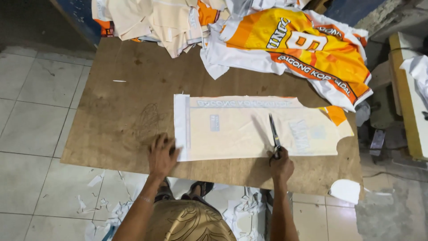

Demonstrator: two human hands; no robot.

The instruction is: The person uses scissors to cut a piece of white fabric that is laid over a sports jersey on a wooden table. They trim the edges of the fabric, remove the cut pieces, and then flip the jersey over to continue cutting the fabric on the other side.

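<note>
Hands (162, 156) near fabric panel's (240, 129) edge

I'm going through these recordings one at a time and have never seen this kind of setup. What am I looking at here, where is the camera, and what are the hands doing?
There is no machine here: a person works with two bare hands, and the single picture comes from a camera worn on the head, looking down, so the arms enter from the bottom edge.

The surface is a brown wooden board lying over a pale tiled floor. On it lies a flat cream fabric panel cut in a shirt shape, printed side down. The left hand presses flat on the panel's left corner. The right hand holds a pair of dark metal scissors, blades pointing away over the cloth.

At the far edge sits a heap of orange, yellow and white printed jerseys, with folded cream pieces beside it. White fabric scraps litter the floor near the person.
</note>
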